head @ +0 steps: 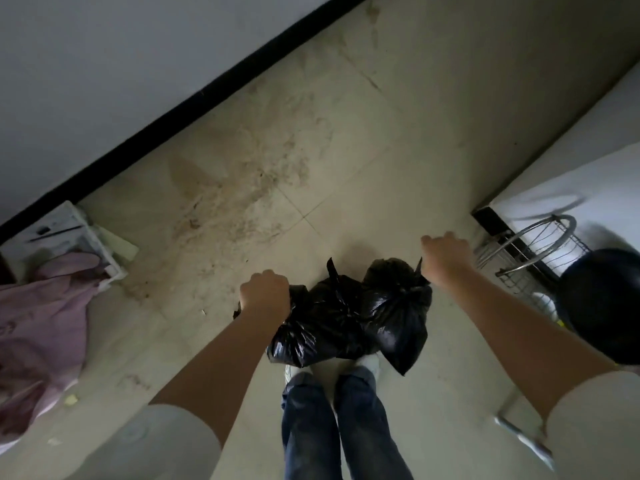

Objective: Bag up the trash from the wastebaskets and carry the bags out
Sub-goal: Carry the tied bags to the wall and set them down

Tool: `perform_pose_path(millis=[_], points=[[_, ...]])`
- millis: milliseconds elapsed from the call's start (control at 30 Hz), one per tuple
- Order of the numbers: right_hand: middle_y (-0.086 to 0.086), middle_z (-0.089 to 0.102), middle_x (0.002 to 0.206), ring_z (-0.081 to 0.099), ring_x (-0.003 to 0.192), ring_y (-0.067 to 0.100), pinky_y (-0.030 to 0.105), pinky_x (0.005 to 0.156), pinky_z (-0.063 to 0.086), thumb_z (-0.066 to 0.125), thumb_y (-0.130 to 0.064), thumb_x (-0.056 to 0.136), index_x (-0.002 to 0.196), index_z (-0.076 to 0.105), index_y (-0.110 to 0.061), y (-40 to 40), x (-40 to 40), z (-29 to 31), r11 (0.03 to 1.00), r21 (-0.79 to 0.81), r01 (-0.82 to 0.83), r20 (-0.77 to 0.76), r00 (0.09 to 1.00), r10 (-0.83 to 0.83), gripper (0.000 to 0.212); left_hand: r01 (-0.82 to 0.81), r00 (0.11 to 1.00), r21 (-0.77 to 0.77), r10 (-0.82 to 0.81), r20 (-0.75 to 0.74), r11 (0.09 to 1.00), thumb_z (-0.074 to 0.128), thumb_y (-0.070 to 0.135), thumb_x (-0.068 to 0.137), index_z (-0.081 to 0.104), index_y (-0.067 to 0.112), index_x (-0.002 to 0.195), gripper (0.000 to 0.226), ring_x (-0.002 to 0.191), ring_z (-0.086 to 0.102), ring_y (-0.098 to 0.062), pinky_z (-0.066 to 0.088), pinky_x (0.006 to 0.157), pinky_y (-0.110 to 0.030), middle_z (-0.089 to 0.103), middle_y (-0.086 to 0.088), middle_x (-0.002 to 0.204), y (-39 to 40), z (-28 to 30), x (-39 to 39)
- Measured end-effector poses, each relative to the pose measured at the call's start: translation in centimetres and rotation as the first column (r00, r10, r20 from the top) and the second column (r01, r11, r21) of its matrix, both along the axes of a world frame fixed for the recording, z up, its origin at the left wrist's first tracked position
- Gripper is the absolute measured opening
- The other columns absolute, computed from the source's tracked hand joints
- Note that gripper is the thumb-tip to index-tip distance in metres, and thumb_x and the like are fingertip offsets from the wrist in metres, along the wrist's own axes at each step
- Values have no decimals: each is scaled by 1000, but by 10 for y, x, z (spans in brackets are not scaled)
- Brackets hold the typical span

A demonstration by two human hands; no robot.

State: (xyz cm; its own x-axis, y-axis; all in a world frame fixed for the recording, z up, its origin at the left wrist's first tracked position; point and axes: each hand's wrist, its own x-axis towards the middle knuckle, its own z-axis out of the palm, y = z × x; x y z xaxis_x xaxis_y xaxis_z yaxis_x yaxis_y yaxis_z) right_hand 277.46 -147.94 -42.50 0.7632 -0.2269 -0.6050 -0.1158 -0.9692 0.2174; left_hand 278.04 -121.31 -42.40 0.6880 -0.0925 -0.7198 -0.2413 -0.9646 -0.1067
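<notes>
Two tied black trash bags hang just above the person's shoes [367, 363], over the tiled floor [346, 150]. The left hand [265, 294] is curled tight on the neck of the left bag [311, 336]; the right hand [445, 259] is curled on the knotted top of the right bag [398, 317]. Each bag hangs long axis downward, knot up, and the two touch. Ahead of the bags the floor lies open up to the black baseboard [207, 102]. Left of the bags lies pink cloth [41, 327]; right of them stands a wire rack [533, 247]. No writing is legible.
</notes>
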Motion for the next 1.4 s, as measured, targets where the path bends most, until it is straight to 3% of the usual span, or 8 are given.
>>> perform_pose_path(millis=[167, 333, 600, 767, 933, 1100, 1200, 1400], points=[[14, 60, 110, 44, 113, 31, 38, 88, 40, 46, -13, 85, 110, 48, -8, 43, 14, -84, 984, 169, -59, -150, 985, 85, 26, -66, 997, -10, 66, -31, 998, 46, 10, 87, 60, 12, 110, 27, 107, 56, -23, 48, 81, -30, 57, -5, 114, 0, -69, -2], [13, 60, 113, 45, 118, 33, 40, 92, 39, 50, -28, 86, 110, 55, -10, 89, -7, -180, 886, 330, 325, -194, 942, -273, 30, -177, 984, -166, 173, -37, 970, 41, 17, 92, 56, 16, 115, 27, 109, 53, -26, 47, 80, -34, 53, -8, 115, 8, -137, -10], [16, 60, 115, 44, 115, 34, 41, 91, 37, 58, -56, 76, 103, 61, -4, 125, 20, -304, 918, 196, 346, 5, 935, -354, 59, -332, 933, -345, 358, 14, 878, 42, 27, 94, 60, 13, 108, 27, 102, 54, -29, 46, 74, -36, 56, -10, 111, 25, -230, -19], [14, 59, 116, 42, 117, 32, 41, 93, 34, 54, -38, 85, 107, 60, -9, 134, 23, -342, 920, 149, 364, 58, 925, -375, 37, -335, 932, -385, 363, 0, 860, 43, 29, 94, 58, 15, 113, 28, 104, 54, -28, 44, 73, -34, 56, -9, 112, 28, -254, -28], [16, 62, 103, 46, 108, 35, 44, 90, 34, 50, -25, 87, 103, 63, -9, 123, 7, -301, 932, 277, 234, 185, 939, -291, 26, -321, 939, -377, 345, -5, 869, 42, 26, 94, 59, 12, 110, 27, 104, 53, -31, 45, 74, -36, 56, -12, 113, 13, -236, -25], [17, 60, 95, 48, 102, 33, 42, 97, 28, 48, -17, 84, 90, 60, -1, 91, -26, -215, 938, 277, -210, 248, 958, 141, 21, -280, 953, -328, 301, 16, 902, 40, 26, 96, 57, 11, 114, 29, 107, 54, -30, 46, 74, -37, 55, -11, 116, -12, -179, -15], [17, 61, 88, 53, 97, 32, 44, 99, 31, 56, -14, 79, 84, 61, 0, 65, -32, -152, 942, 256, -216, 249, 957, 151, 16, -262, 957, -322, 289, 37, 910, 39, 24, 96, 57, 9, 113, 28, 107, 53, -31, 46, 74, -38, 55, -12, 115, -30, -125, -3], [6, 60, 52, 64, 59, 25, 38, 66, 54, 80, -12, 41, 52, 62, -8, 21, -19, -34, 934, 214, -285, 354, 914, 197, 22, -194, 965, -345, 241, 100, 919, 40, 23, 96, 57, 9, 115, 30, 108, 52, -30, 47, 79, -39, 54, -13, 114, -75, -17, 32]])
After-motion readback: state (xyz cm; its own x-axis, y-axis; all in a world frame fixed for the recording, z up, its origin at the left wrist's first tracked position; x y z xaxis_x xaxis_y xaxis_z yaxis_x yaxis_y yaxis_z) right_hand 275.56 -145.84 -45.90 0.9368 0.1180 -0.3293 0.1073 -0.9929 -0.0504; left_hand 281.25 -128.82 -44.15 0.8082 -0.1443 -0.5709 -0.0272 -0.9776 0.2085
